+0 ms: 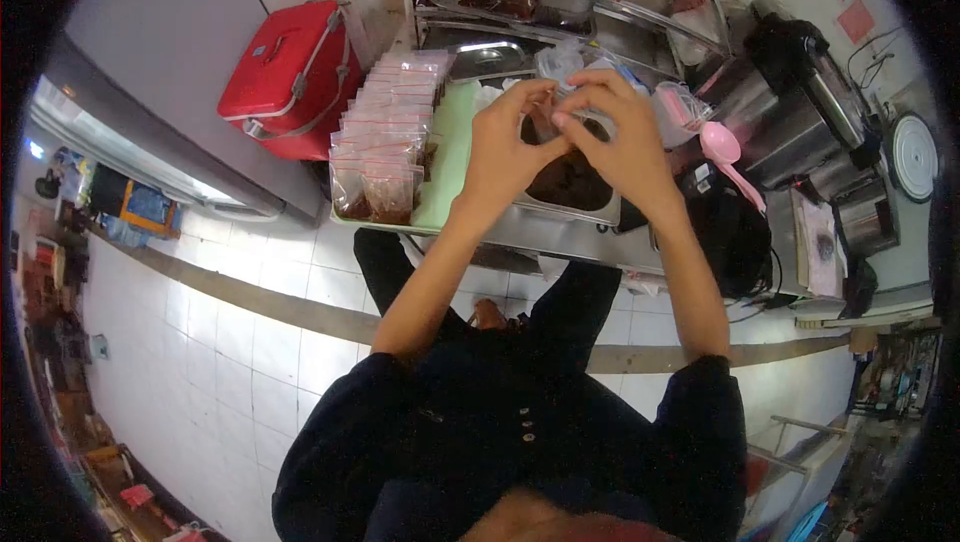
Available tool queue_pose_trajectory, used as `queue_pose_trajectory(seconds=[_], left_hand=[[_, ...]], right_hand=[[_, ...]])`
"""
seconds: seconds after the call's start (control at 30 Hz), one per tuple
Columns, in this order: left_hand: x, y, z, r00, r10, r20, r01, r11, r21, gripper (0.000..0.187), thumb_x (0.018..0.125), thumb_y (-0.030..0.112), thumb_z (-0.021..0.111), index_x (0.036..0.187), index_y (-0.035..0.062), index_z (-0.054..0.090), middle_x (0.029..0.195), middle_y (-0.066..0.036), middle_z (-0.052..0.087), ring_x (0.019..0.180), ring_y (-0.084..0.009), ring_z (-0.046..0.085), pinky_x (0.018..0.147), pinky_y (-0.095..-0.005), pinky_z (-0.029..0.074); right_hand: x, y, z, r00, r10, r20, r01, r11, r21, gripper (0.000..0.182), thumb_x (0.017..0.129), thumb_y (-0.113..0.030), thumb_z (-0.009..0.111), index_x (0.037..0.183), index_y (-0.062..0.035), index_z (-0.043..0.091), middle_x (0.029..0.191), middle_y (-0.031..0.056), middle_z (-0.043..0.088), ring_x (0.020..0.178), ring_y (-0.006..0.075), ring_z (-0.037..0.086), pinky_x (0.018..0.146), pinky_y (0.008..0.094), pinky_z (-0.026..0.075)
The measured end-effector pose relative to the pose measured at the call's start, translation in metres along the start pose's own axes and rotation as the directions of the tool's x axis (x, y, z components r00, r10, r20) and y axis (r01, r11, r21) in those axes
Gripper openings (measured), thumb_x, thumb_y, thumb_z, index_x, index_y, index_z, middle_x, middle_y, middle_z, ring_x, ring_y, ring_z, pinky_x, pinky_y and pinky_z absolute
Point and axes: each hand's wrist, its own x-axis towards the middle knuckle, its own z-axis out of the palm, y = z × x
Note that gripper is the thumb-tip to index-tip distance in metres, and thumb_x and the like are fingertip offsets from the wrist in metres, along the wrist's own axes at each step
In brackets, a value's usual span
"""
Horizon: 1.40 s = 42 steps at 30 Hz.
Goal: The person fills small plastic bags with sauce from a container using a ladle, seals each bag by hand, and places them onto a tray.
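A small clear bag is held up between the left hand and the right hand, above a steel pan in which a dark brown mass is contained. On both hands the fingers are curled and only slightly parted, their tips brought together on the thin film; the exact pinch is partly hidden by the knuckles. The pan is set on the table; to its left, rows of filled bags, each crossed by a red line near the top, are borne on a green tray. To the right, a pink ladle is seen. The held bag is judged to be very light, limp and rather slippery, easily creased and possibly torn by nails; it is best taken by the two upper edges, with its lips drawn apart by the fingertips.
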Motion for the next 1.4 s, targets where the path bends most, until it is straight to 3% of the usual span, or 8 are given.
queue_pose_trajectory(seconds=[0.07, 0.17, 0.27, 0.67, 0.77, 0.97, 1.17, 1.4], left_hand=[[-0.001, 0.014, -0.004, 0.999, -0.024, -0.034, 0.025, 0.999, 0.029, 0.057, 0.076, 0.012, 0.090, 0.126, 0.0025, 0.064, 0.102, -0.008, 0.073, 0.079, -0.0097, 0.062, 0.074, -0.0271, 0.051], [-0.004, 0.001, -0.007, 0.983, -0.177, -0.058, 0.144, 0.920, -0.365, 0.053, 0.082, 0.007, 0.084, 0.130, 0.0015, 0.061, 0.101, -0.006, 0.073, 0.079, -0.0078, 0.061, 0.073, -0.0253, 0.050], [-0.001, 0.004, -0.014, 0.981, -0.195, -0.002, 0.173, 0.876, -0.451, 0.043, 0.088, 0.005, 0.079, 0.128, 0.0003, 0.063, 0.098, -0.004, 0.073, 0.079, -0.0067, 0.061, 0.072, -0.0229, 0.048], [0.000, 0.021, -0.027, 0.948, -0.282, 0.145, 0.315, 0.894, -0.319, 0.014, 0.094, 0.009, 0.076, 0.105, 0.0010, 0.076, 0.091, -0.002, 0.073, 0.080, -0.0079, 0.065, 0.068, -0.0233, 0.054], [-0.001, 0.021, -0.027, 0.998, -0.036, 0.060, 0.042, 0.994, -0.104, 0.015, 0.091, 0.008, 0.078, 0.104, 0.0004, 0.077, 0.088, -0.004, 0.074, 0.079, -0.0086, 0.065, 0.066, -0.0245, 0.053], [-0.002, 0.025, -0.036, 0.987, 0.134, 0.087, -0.136, 0.991, 0.016, 0.013, 0.087, 0.004, 0.080, 0.100, -0.0004, 0.078, 0.089, -0.005, 0.073, 0.084, -0.0109, 0.065, 0.073, -0.0262, 0.050], [-0.010, 0.027, -0.038, 1.000, -0.011, -0.026, 0.006, 0.985, -0.172, 0.010, 0.086, 0.002, 0.079, 0.095, -0.0011, 0.077, 0.092, -0.007, 0.074, 0.084, -0.0116, 0.063, 0.078, -0.0263, 0.048], [-0.017, 0.036, -0.045, 0.991, 0.063, 0.115, -0.061, 0.998, -0.018, 0.008, 0.088, 0.003, 0.077, 0.095, -0.0012, 0.077, 0.090, -0.006, 0.075, 0.083, -0.0115, 0.065, 0.076, -0.0272, 0.051]], right_hand=[[0.000, 0.006, 0.004, 1.000, 0.004, -0.029, -0.005, 1.000, -0.024, 0.020, 0.088, -0.016, 0.077, 0.099, -0.0011, 0.071, 0.098, 0.0116, 0.071, 0.093, 0.0301, 0.070, 0.087, 0.0368, 0.053], [-0.005, 0.013, 0.007, 0.956, 0.292, 0.007, -0.285, 0.929, 0.236, 0.015, 0.092, -0.011, 0.073, 0.104, -0.0015, 0.070, 0.096, 0.0093, 0.072, 0.090, 0.0212, 0.070, 0.085, 0.0320, 0.052], [-0.010, 0.016, 0.010, 0.921, 0.377, 0.097, -0.378, 0.808, 0.452, 0.015, 0.096, -0.007, 0.068, 0.110, -0.0010, 0.069, 0.096, 0.0076, 0.073, 0.091, 0.0136, 0.069, 0.085, 0.0291, 0.052], [-0.012, -0.008, -0.006, 0.969, 0.236, 0.073, -0.247, 0.920, 0.305, 0.021, 0.093, -0.008, 0.073, 0.113, -0.0018, 0.070, 0.096, 0.0046, 0.072, 0.088, 0.0110, 0.065, 0.083, 0.0269, 0.050], [-0.013, -0.002, -0.004, 0.966, 0.218, 0.136, -0.250, 0.920, 0.300, 0.016, 0.092, -0.011, 0.075, 0.102, -0.0004, 0.072, 0.093, 0.0043, 0.070, 0.084, 0.0110, 0.062, 0.079, 0.0271, 0.048], [-0.006, -0.014, -0.010, 0.978, 0.147, 0.147, -0.185, 0.938, 0.294, 0.016, 0.089, -0.011, 0.077, 0.095, 0.0024, 0.072, 0.087, 0.0072, 0.069, 0.082, 0.0157, 0.063, 0.077, 0.0292, 0.047], [-0.006, -0.024, -0.011, 0.973, 0.206, 0.108, -0.229, 0.927, 0.296, 0.014, 0.087, -0.010, 0.078, 0.096, 0.0005, 0.074, 0.083, 0.0071, 0.067, 0.079, 0.0156, 0.061, 0.075, 0.0292, 0.047], [-0.016, -0.031, -0.004, 0.965, 0.206, 0.163, -0.242, 0.938, 0.249, 0.008, 0.087, -0.005, 0.076, 0.093, 0.0008, 0.074, 0.080, 0.0055, 0.066, 0.071, 0.0125, 0.058, 0.066, 0.0269, 0.046]])
